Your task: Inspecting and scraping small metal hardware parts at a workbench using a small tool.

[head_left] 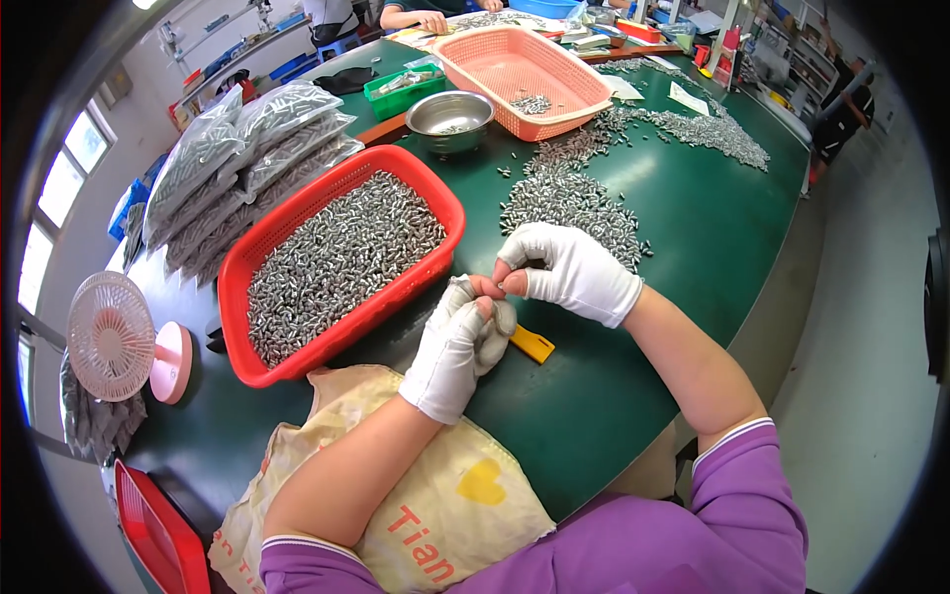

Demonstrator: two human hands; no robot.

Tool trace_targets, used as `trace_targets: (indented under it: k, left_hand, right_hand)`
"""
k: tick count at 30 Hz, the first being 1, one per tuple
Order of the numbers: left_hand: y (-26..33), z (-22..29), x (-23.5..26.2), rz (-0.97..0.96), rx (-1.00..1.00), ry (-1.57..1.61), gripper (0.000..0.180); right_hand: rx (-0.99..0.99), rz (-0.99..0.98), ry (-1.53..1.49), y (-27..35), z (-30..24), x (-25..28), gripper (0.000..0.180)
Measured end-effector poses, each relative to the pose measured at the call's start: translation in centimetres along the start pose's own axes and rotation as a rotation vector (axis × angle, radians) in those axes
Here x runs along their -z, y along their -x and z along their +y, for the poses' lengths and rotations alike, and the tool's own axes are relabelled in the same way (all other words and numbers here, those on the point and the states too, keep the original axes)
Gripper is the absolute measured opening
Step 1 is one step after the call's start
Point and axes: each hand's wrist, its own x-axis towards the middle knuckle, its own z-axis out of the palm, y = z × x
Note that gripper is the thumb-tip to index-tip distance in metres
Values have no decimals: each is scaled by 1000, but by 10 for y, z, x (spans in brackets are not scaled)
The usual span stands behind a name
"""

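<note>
On the far left a small pink fan (111, 337) stood on the table, with clear bags (237, 168) of metal parts stacked beyond it. Right of these, your red basket (453, 213) was well filled with small metal pieces (336, 257). A printed cloth (465, 455) lay on the near side, partly under your left forearm. Your left hand (457, 332), in a white glove with bare fingertips, was just right of the basket, its thumb and forefinger drawn close and its other fingers curled in. Farther off stood a steel bowl (450, 142) and a salmon basket (549, 127) holding only a small pile. A yellow tool (534, 345) lay just beside your left hand. Your right hand (572, 272), gloved alike, met the left at the fingertips, thumb and forefinger bent toward each other; whether either hand pinched a piece was too small to tell. Beyond it spread a loose heap (569, 213) of similar pieces, with another scatter (722, 139) at the far right. As far as could be judged, much was gathered in the red basket and plenty remained loose; which lot was finished, you couldn't tell from this view.
</note>
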Motion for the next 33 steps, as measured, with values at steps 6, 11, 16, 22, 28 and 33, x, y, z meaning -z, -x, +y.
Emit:
trace_targets:
  k: [6, 11, 16, 22, 28, 33]
  left_hand:
    - [-2, 1, -1, 21, 48, -62, 21]
    - [-2, 2, -3, 49, 33, -30, 19]
    - [-3, 1, -3, 70, 22, 18, 19]
    - [-4, 0, 1, 7, 6, -7, 23]
    - [-3, -1, -1, 58, 8, -40, 24]
    - [-2, -1, -2, 77, 13, -33, 23]
  right_hand:
    - [210, 6, 270, 1, 1, 1, 14]
    - [191, 135, 271, 0, 1, -1, 13]
    - [391, 201, 460, 1, -7, 2, 14]
    - [480, 112, 569, 1, -12, 1, 14]
    - [500, 122, 633, 2, -11, 1, 14]
    - [485, 131, 673, 1, -9, 2, 13]
